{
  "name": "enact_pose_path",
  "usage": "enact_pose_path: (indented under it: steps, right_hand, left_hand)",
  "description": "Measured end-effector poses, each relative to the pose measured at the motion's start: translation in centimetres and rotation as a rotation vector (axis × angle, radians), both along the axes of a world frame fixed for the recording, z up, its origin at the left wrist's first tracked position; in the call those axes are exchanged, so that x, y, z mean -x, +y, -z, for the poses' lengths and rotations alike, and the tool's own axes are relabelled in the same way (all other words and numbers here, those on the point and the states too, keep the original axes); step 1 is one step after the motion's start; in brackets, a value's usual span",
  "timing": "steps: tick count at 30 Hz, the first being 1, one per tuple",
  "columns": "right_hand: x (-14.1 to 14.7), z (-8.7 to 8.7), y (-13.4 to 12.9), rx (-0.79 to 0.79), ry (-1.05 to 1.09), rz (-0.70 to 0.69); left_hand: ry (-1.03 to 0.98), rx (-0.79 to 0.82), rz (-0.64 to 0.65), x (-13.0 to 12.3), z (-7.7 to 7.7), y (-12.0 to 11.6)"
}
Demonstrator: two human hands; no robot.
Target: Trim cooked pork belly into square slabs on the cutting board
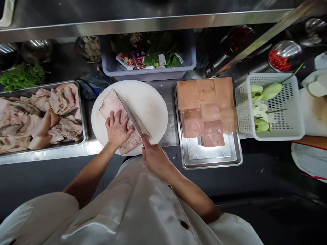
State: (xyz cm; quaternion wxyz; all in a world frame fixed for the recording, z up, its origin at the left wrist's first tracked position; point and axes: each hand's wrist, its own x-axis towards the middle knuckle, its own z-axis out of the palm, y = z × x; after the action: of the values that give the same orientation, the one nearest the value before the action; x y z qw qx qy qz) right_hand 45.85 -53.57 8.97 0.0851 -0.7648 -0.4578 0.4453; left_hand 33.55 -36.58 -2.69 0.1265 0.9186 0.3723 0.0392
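A slab of pale meat [109, 103] lies slantwise on a round white cutting board [155, 109]. My left hand [119, 129] rests flat on the slab with its fingers spread. Wrapped round a knife handle, my right hand [154, 154] is at the board's front edge. The long blade of the knife [131, 117] points up and to the left, along the right part of the slab. A strip of meat shows just right of the blade; whether it is cut free I cannot tell.
At the left stands a metal tray [83, 126] of meat pieces. Right of the board, another tray [236, 153] bears several square meat blocks. Beyond are a white basket [278, 134] with green vegetables and a bowl of chopped red peppers [279, 61]. A grey bin [148, 73] stands behind the board.
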Motion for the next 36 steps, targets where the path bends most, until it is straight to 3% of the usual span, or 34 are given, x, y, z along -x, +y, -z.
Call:
enact_pose_path:
  steps: [2,7,9,12,14,19,21,23,27,29,33,36]
  right_hand:
    - [-0.2,0.2,0.4,0.012,0.003,-0.011]
    - [-1.7,1.6,5.1,-0.191,-0.015,-0.017]
    - [-1.6,1.6,4.7,-0.201,-0.007,-0.015]
    - [-0.9,1.2,1.5,-0.085,0.015,-0.020]
    - [-0.8,1.3,0.8,-0.044,0.023,-0.020]
    - [-2.5,2.6,7.0,-0.131,0.011,0.012]
    - [-2.6,2.4,8.0,-0.133,0.007,0.008]
    - [-2.1,1.4,6.1,-0.095,0.010,0.000]
    - [-0.2,-1.2,-1.6,0.076,0.005,-0.011]
    - [0.4,-1.6,-3.3,0.127,0.008,-0.017]
    - [-0.2,0.4,-0.6,0.028,-0.011,-0.004]
    - [-0.9,1.7,0.8,-0.057,-0.032,0.025]
  left_hand:
    - [0.002,-0.007,-0.003,0.0,0.1,0.1]
    - [0.008,-0.025,-0.029,-0.1,0.2,0.1]
    - [0.020,-0.030,-0.031,-0.1,0.1,0.0]
    - [0.032,-0.042,-0.035,-0.2,0.0,-0.2]
    - [0.031,-0.041,-0.039,-0.2,0.0,-0.2]
    - [0.027,-0.025,-0.039,-0.2,0.0,-0.2]
    - [0.033,-0.018,-0.038,-0.2,0.0,-0.3]
    - [0.034,-0.013,-0.043,-0.2,0.0,-0.2]
    - [0.034,-0.003,-0.039,-0.3,-0.3,-0.1]
    - [0.032,0.005,-0.011,-0.1,-0.7,-0.6]
    - [0.030,0.046,0.086,0.7,-1.1,-3.3]
    - [0.022,0.041,0.109,1.4,-0.5,-5.1]
